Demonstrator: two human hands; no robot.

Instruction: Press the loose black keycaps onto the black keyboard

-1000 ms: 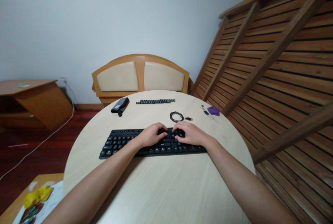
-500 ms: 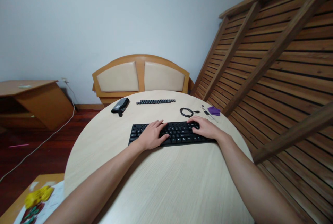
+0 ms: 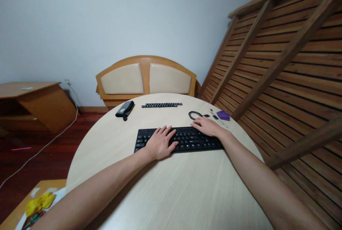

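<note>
The keyboard (image 3: 187,139) had slid right and away across the table (image 3: 171,194), the cable (image 3: 194,115) with it, and lay right of centre under the left hand (image 3: 161,142) and right hand (image 3: 207,126), both spread flat on its keys, gripping nothing, the shove seemingly settling.

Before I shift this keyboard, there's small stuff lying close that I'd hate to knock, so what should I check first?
1. Both hands on the keyboard: left hand flat on its keys, right hand at its far right edge. Ok.
2. Gap to the cable coil: it lies just beyond the right hand. Not ok.
3. Keycap row apart from the keyboard, farther back. Ok.
4. Keyboard fully on the table. Ok.
5. Coil plugged into the keyboard. Cannot tell.
</note>
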